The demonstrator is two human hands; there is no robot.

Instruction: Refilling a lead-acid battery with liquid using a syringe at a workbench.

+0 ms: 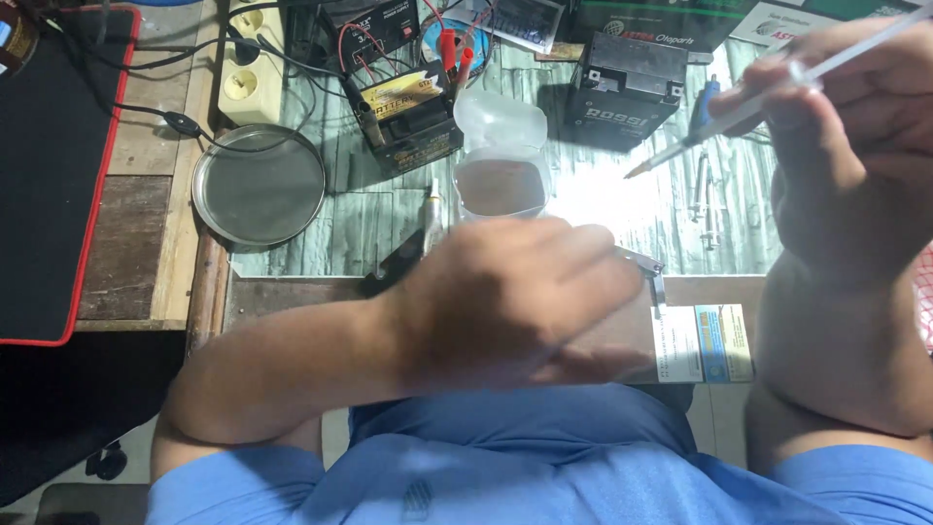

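Near the clear plastic cup (501, 170) at the middle of the bench (379, 219), the left hand (515, 297) lies palm down, forearm crossing the body from the left side, fingers together and curled over a flat boxed object (700, 342) with a white and blue label; it is blurred, so I cannot tell whether the hand grips the object or only rests on it. A small metal clip (649, 270) shows at the hand's far edge. To the right of the cup, the right hand (855, 117) is raised, wrist bent, fingers pinched shut on a thin clear syringe-like tube (777, 92) whose dark tip slants down toward the cup.

The cup holds a dark brownish liquid in its lower half. Left of the cup sits one round, shallow metal dish (259, 185), which looks bare inside.

Two small black batteries stand behind the cup: one with a yellow label (408, 117), with red and black leads on top, just left of it, and one plain black (627, 92) to its right. Two slim metal tools (705, 194) lie right of the cup, under the raised hand. One white power strip (249, 63) lies beyond the dish, and one black mat with a red edge (53, 165) lies far left.
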